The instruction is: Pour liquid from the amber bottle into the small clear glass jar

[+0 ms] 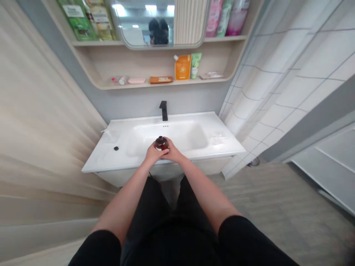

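Both my hands are wrapped round a brown bottle (162, 143) with a dark neck and a pale label. My left hand (152, 153) grips it from the left, and my right hand (174, 150) from the right, thumbs near each other on the front. The bottle is held up over the front rim of the white sink (191, 138); its lower part is hidden by my fingers. A small round black cap or stopper (116, 148) lies on the counter to the left of my hands.
A black faucet (164, 111) stands behind the basin. Clear items (217, 137) sit at the counter's right. Above, a shelf (133, 85) holds an orange pouch (182, 67), a green tube (195, 65) and a pink bar (137, 80). Curtains (41, 111) hang on both sides.
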`<state>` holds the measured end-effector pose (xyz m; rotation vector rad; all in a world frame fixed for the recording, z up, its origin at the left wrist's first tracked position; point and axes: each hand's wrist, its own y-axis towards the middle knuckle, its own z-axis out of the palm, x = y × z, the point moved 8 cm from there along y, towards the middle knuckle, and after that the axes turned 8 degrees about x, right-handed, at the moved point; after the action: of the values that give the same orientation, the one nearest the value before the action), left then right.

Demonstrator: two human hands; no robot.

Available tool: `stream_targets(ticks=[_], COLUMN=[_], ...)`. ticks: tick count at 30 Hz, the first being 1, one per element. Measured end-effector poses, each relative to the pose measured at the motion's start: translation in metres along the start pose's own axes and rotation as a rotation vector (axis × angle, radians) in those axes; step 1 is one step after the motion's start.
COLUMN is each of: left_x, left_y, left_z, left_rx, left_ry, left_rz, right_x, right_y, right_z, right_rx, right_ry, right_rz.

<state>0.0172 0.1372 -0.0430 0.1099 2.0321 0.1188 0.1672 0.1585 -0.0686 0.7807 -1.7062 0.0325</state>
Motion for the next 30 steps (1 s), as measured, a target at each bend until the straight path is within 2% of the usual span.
stream_targets(ticks=[3, 6, 9, 12, 18, 21, 23, 26, 28, 30], left_x=[-0.001, 0.005, 0.019, 0.037, 0.067, 0.072, 0.073, 0.071, 0.069, 0.068], left_y=[0.010, 0.019, 0.025, 0.027, 0.023, 0.023, 0.023, 0.024, 0.025, 0.025], left_z=[-0.021, -0.051, -0.079, -0.098, -0.108, -0.108, -0.108, -0.107, -0.106, -0.105], left_rx=[-0.036, -0.155, -0.257, -0.320, -0.344, -0.348, -0.336, -0.316, -0.304, -0.295], left_ry=[0.047, 0.115, 0.134, 0.136, 0.111, 0.077, 0.076, 0.092, 0.097, 0.102], left_rz=[0.000, -0.030, -0.069, -0.090, -0.152, -0.149, -0.145, -0.147, -0.143, -0.133], right_x=[-0.001, -0.002, 0.001, 0.003, 0.001, 0.003, 0.012, 0.038, 0.056, 0.070], right_y=[-0.002, -0.005, -0.006, -0.005, -0.004, -0.005, -0.011, -0.038, -0.069, -0.108], right_z=[0.002, -0.002, -0.006, -0.009, -0.016, -0.016, -0.022, -0.057, -0.102, -0.157], right_rx=[0.022, -0.007, -0.047, -0.072, -0.139, -0.172, -0.240, -0.453, -0.653, -0.876], right_ry=[0.033, 0.047, -0.001, -0.043, -0.046, -0.073, -0.131, -0.315, -0.492, -0.659], right_rz=[0.086, 0.146, 0.144, 0.144, 0.229, 0.236, 0.199, 0.112, 0.106, 0.155])
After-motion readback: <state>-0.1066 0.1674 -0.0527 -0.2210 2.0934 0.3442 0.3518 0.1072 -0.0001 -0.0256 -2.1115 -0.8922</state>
